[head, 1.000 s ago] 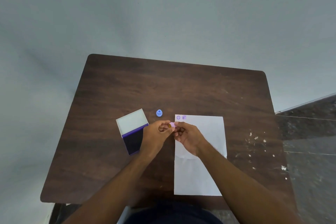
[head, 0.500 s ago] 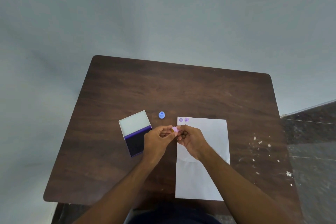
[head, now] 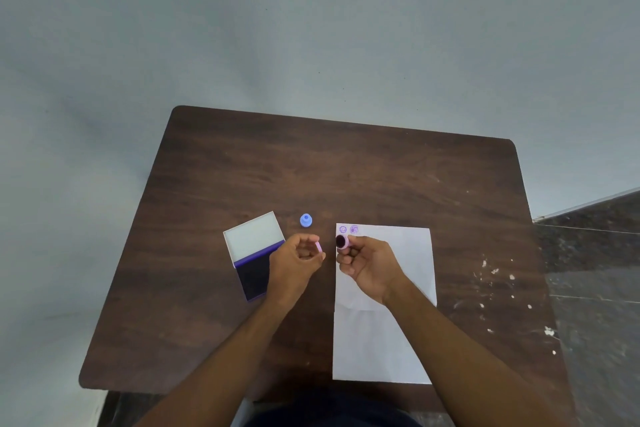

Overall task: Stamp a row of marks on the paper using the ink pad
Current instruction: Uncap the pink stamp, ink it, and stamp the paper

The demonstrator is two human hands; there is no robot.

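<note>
Two hands work just above the near-left part of the table, each pinching a small pink piece. The right hand is closed around a small pink stamp, whose dark inked face points toward the left hand; it hovers over the far-left corner of the paper. The left hand pinches a thin pink cap between thumb and fingertips, just left of the paper's left edge and a little apart from the stamp.

Taking the paper as the landmark: two purple round marks sit side by side at its far-left corner, just beyond the stamp. A small blue stamp stands on the wood just left of that corner. Farther left lies the open ink pad, its white lid swung away and its dark pad toward the person, partly covered by the left hand. The paper itself lies flat, long side running toward the person, with a faint crease across its middle.
</note>
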